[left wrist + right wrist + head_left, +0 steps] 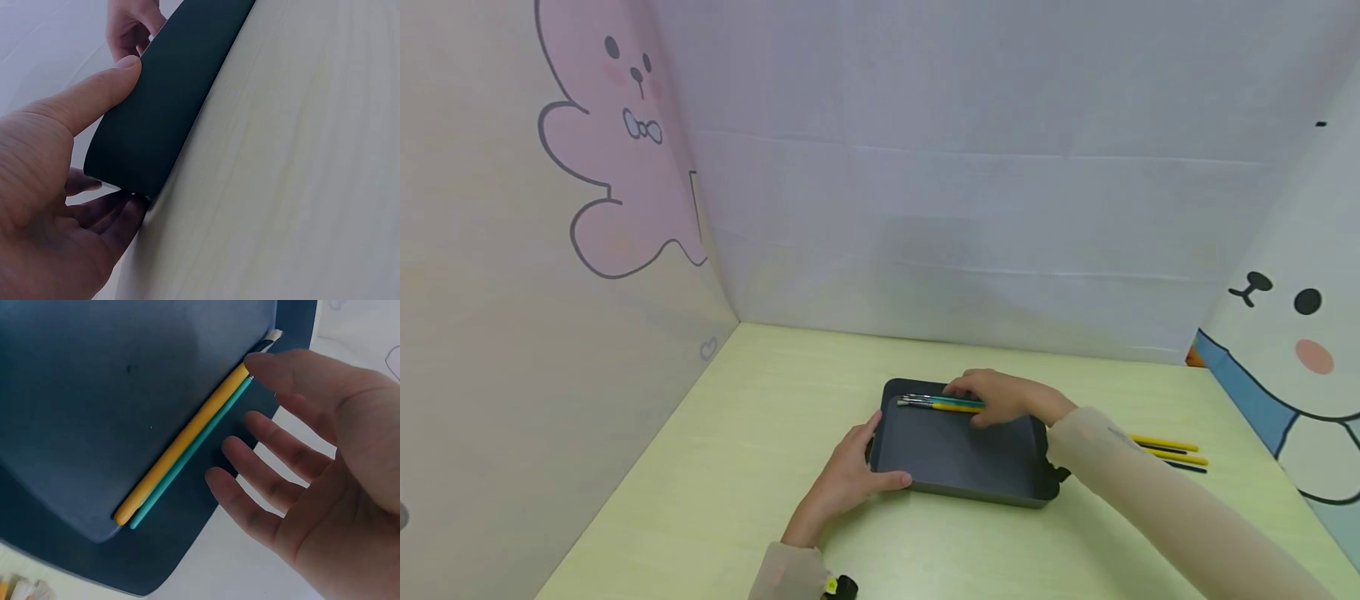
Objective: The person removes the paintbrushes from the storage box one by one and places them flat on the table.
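A dark grey rectangular tray lies on the table, its left side gripped by my left hand. In the left wrist view, the thumb presses the tray's outer wall and the other fingers are at its corner, partly hidden. Inside the tray, along the far side, a yellow paintbrush and a thinner teal paintbrush lie side by side. My right hand is over the brushes, fingers spread and loosely bent. Its thumb overlaps the yellow brush near the bristles; whether it touches cannot be told.
To the right of the tray, several yellow and black brush handles lie on the pale wooden table, partly behind the right sleeve. A dark clip-like piece is at the tray's right side. Fabric walls with cartoon animals surround the table.
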{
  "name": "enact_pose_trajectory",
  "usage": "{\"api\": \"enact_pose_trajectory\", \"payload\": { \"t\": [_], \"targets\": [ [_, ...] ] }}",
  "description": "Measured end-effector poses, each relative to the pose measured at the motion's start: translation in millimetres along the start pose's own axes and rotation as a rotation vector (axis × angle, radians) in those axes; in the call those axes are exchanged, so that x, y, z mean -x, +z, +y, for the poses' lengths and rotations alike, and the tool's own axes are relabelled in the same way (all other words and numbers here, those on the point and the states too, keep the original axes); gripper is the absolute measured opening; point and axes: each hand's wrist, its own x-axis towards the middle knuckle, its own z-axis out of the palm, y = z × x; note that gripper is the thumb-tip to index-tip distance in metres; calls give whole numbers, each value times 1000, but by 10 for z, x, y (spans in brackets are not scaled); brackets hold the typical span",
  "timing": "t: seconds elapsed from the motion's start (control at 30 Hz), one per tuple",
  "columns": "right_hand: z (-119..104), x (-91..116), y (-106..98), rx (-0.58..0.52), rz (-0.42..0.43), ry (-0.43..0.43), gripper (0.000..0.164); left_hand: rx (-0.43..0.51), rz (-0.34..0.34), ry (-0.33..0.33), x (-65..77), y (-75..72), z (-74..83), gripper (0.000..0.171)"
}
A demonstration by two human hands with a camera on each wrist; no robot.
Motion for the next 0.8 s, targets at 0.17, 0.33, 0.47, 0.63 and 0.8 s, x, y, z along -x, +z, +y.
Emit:
{"api": "enact_pose_trajectory", "payload": {
  "t": [0.17, 0.33, 0.47, 0.63, 0.8],
  "targets": [
    [7, -32, 19, 12, 0, -3, 57, 2, -3, 6, -4, 13, 2, 120],
    [12, -61, 39, 23, -3, 9, 56, 2, -1, 6, 0, 24, 11, 119],
    [-2, -79, 48, 14, -12, 15, 56, 5, 0, 8, 7, 22, 15, 119],
    [-32, -93, 59, -5, -24, 22, 56, 4, 1, 2, 6, 28, 20, 119],
    [-42, -115, 83, 13, -22, 38, 54, 0, 4, 6, -1, 34, 21, 120]
  ]
}}
